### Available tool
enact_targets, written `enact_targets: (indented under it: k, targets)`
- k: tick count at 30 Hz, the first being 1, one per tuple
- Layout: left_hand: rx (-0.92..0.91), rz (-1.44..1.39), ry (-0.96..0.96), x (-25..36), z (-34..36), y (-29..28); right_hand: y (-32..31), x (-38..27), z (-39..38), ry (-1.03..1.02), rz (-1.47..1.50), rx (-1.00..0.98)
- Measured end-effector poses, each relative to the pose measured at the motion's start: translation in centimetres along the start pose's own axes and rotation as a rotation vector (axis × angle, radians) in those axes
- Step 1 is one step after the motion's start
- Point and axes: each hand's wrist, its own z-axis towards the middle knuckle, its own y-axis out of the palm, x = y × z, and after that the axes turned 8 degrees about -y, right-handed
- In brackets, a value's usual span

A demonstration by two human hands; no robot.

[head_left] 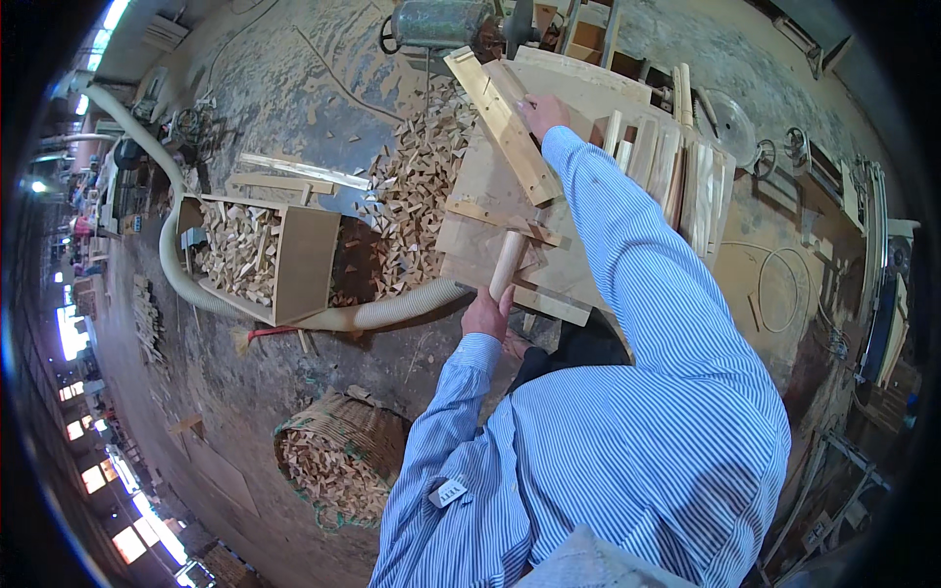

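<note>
My left hand [483,315] is closed around the near end of a pale wooden piece [508,261], which lies on the worktable [469,237] and points away from me. My right hand [545,115] reaches to the far side of the table with its fingers bent, beside a thick wooden beam [502,127]. What those fingers hold, if anything, I cannot make out. Between my hands a thinner wooden strip [500,221] lies across the table. Right of my right forearm, several pale wooden pieces [647,157] stand side by side in a row.
Small wood offcuts [417,186] are heaped left of the table. Beyond them stand an offcut-filled wooden box [306,260] and a ribbed hose [392,312]. A wicker basket [377,431] of offcuts lies tilted at lower left. A green motor [441,22] sits at the far edge.
</note>
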Motion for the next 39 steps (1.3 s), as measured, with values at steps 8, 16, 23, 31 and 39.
enact_targets:
  k: [8,16,23,31,39]
  targets:
    - [0.039,0.020,0.023,1.8,1.8,0.2,-0.5,1.1,2.4,0.021,0.023,-0.026]
    - [0.030,0.019,0.013,6.3,5.6,0.6,-1.6,3.7,7.7,0.013,0.042,-0.012]
    - [0.052,0.029,0.043,9.5,8.5,0.6,-2.1,5.8,11.8,0.005,-0.006,0.010]
    - [0.130,0.047,0.062,11.0,9.2,0.9,-4.2,5.9,11.6,-0.048,0.055,-0.003]
    - [0.122,0.044,0.083,8.4,7.4,1.1,-6.5,5.3,6.9,-0.185,-0.167,0.158]
